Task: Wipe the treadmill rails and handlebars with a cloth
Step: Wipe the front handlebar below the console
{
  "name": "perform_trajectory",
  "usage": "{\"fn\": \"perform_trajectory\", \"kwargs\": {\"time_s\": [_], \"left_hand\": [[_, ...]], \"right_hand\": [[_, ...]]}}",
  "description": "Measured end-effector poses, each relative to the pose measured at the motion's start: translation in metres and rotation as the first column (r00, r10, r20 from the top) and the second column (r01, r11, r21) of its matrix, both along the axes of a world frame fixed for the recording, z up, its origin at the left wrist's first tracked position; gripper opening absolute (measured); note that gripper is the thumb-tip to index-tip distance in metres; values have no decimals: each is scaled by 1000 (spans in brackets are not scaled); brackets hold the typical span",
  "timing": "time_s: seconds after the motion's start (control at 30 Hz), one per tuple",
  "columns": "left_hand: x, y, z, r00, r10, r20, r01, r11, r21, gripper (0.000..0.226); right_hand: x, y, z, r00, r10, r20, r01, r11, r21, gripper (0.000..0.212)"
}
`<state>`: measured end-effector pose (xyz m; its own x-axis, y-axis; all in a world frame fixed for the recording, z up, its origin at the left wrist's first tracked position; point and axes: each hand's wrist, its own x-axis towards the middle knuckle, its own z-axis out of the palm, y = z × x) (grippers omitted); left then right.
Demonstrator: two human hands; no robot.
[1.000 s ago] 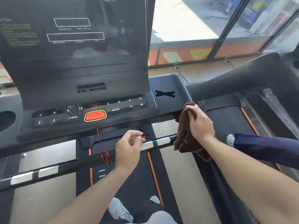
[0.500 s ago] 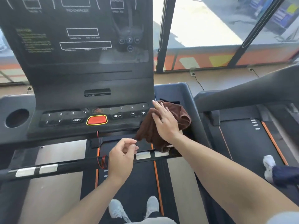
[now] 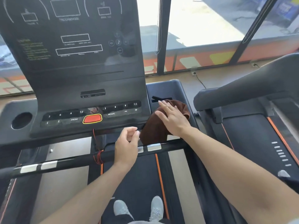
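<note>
A brown cloth (image 3: 153, 128) lies on the right side tray (image 3: 166, 88) of the treadmill console and hangs over its front edge. My right hand (image 3: 173, 118) presses flat on the cloth with straight fingers. My left hand (image 3: 126, 146) hovers over the black front handlebar (image 3: 72, 160), fingers loosely curled, holding nothing. The handlebar runs left to right with silver sensor plates (image 3: 153, 147) just right of that hand.
The console (image 3: 77, 54) with its button panel and red stop button (image 3: 92, 118) rises ahead. A red safety cord (image 3: 97, 157) is wound round the handlebar. A neighbouring treadmill (image 3: 250, 126) stands to the right. My shoes (image 3: 155, 207) are on the belt below.
My right hand carried the cloth from the right end of the handlebar up onto the console's right tray and flattened on it. My left hand stayed near the bar.
</note>
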<state>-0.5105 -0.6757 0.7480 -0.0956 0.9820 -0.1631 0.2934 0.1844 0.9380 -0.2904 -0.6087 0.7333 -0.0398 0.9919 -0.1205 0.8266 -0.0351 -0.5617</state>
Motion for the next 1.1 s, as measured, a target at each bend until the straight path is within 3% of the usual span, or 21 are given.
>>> {"fn": "perform_trajectory", "kwargs": {"time_s": [0.07, 0.13, 0.23, 0.3, 0.33, 0.47, 0.6, 0.7, 0.8, 0.87, 0.93, 1.03, 1.1], "left_hand": [[2, -6, -2, 1000, -10, 8, 10, 1000, -19, 12], [0, -11, -3, 1000, -24, 5, 24, 999, -26, 12], [-5, -12, -4, 1000, -27, -5, 27, 999, -32, 12], [-8, -12, -4, 1000, -19, 4, 19, 999, -39, 12], [-8, -13, -4, 1000, -17, 5, 17, 999, -38, 13], [-1, -19, -1, 999, -33, -13, 32, 999, -18, 12], [7, -17, 14, 986, -154, 69, 156, 987, -33, 19], [-1, -3, 33, 941, -324, 92, 331, 942, -62, 46], [-15, 10, 50, 821, -541, 179, 565, 815, -128, 86], [-16, 8, 56, 701, -667, 253, 709, 691, -142, 81], [-15, 0, 57, 660, -657, 364, 739, 655, -159, 58], [-17, -11, 49, 680, -443, 584, 645, 741, -189, 37], [-23, -13, 42, 718, -317, 620, 550, 804, -226, 32]], "right_hand": [[5, -5, 4, 991, -122, -54, 124, 992, 35, 52], [9, -8, 1, 971, -221, 89, 211, 971, 114, 51], [24, -11, -8, 847, -464, 259, 440, 886, 150, 74], [35, -17, -12, 793, -571, 210, 571, 818, 71, 91], [39, -21, -13, 792, -590, 158, 587, 806, 70, 86], [32, -42, -10, 848, -520, -105, 530, 824, 200, 31], [2, -73, 12, 861, -330, -387, 399, 910, 111, 17], [-15, -102, 46, 828, -128, -545, 203, 976, 79, 10], [-21, -126, 87, 707, -42, -706, 72, 997, 12, 10], [-22, -136, 108, 663, -7, -749, 32, 999, 19, 9], [-21, -141, 123, 643, 21, -766, 12, 999, 37, 7], [-7, -137, 131, 764, -20, -645, 7, 1000, -22, 11], [8, -133, 133, 836, -90, -542, 56, 995, -79, 14]]}}
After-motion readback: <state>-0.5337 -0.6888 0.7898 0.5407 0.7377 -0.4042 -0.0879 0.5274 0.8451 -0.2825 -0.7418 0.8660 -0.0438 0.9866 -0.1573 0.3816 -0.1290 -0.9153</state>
